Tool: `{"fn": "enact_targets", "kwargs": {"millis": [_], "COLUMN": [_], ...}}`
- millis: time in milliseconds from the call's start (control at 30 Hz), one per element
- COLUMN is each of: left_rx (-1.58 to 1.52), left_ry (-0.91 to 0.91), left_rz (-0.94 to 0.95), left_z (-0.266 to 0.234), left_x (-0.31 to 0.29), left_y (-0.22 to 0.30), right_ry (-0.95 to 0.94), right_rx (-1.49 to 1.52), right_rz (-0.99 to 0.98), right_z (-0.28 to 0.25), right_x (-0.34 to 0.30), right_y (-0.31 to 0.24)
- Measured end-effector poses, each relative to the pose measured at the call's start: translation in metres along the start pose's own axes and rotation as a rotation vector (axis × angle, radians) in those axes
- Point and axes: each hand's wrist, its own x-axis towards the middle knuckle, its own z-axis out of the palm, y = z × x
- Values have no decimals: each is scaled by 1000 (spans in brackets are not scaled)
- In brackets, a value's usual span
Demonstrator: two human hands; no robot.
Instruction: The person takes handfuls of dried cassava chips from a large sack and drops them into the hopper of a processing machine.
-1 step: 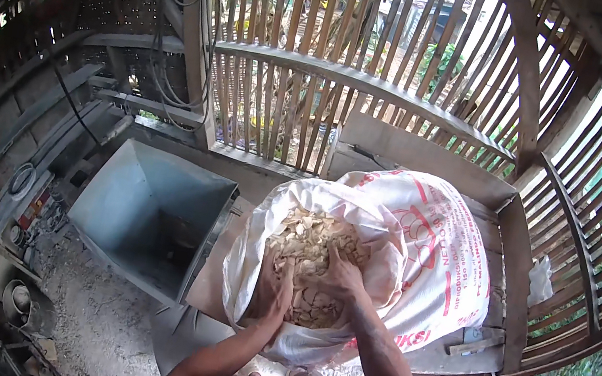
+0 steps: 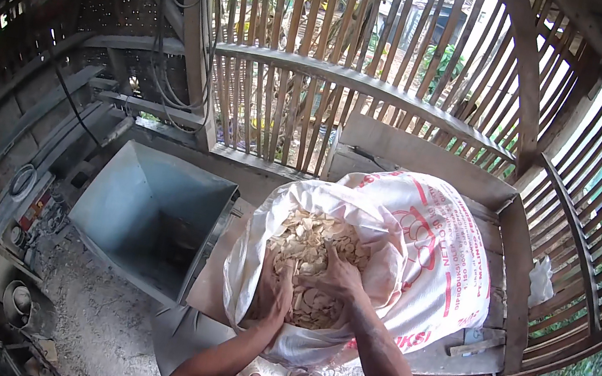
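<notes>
A white woven sack (image 2: 246, 259) stands with its mouth rolled wide, full of pale dried chips (image 2: 309, 234) that look like sliced root. Both of my hands are inside it, dug into the chips. My left hand (image 2: 276, 292) presses down by the sack's left wall, thumb apart from the fingers. My right hand (image 2: 340, 275) reaches in from the right, its index finger and thumb spread over the chips. Some fingertips are buried. Chips lie between the two hands. Behind and to the right leans a second white sack (image 2: 450, 255) with red print, bulging.
A grey metal hopper (image 2: 148, 185) with a deep, dark inside stands left of the sack. The sacks rest on a wooden platform with a raised board (image 2: 517, 266) at its right. Slatted walls (image 2: 367, 87) close the back and right. Hoses (image 2: 184, 30) hang from a post.
</notes>
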Motion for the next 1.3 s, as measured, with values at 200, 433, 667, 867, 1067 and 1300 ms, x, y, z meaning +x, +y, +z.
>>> {"fn": "enact_targets", "kwargs": {"millis": [200,433,667,867,1067,1300], "left_rx": [-96,-262,-261,-240,-269,-203], "left_ry": [73,157,207,159,213,364], "left_rz": [-149,-75,156,368,571,748], "left_z": [14,34,43,28,14,-67], "left_x": [21,14,18,18,32,69], "left_y": [20,52,62,107,167,242], "right_ry": [4,267,546,664,725,581], "right_rx": [113,354,671,1039,1081,1181], "right_rz": [32,44,-51,-191,-380,-660], "right_z": [-1,5,7,-3,-62,-99], "right_x": [15,2,-5,-12,-35,-15], "right_y": [-17,-21,-31,-51,-98,-210]}}
